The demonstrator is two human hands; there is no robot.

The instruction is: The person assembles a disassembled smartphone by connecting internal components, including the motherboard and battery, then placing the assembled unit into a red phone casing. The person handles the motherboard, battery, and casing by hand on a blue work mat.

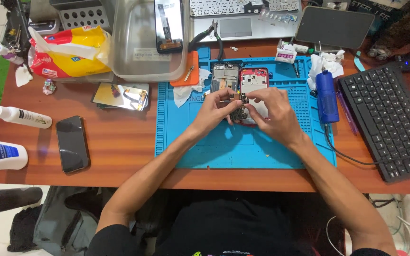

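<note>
Both my hands meet over a blue work mat point(214, 147). My left hand point(213, 110) and my right hand point(272, 114) pinch a small dark circuit board point(239, 105) between their fingertips. Just beyond them lies an opened phone with a red frame point(254, 77), partly hidden by my right hand. Beside it, to the left, lies a dark phone part point(225, 76).
A blue pen-shaped power tool point(327, 97) with a cord lies right of the mat, a black keyboard point(390, 118) beyond it. Left of the mat are a black phone point(72, 143), a mirror-like panel point(121, 96), white bottles point(17, 116), a clear plastic tub point(148, 42) and pliers point(209, 35).
</note>
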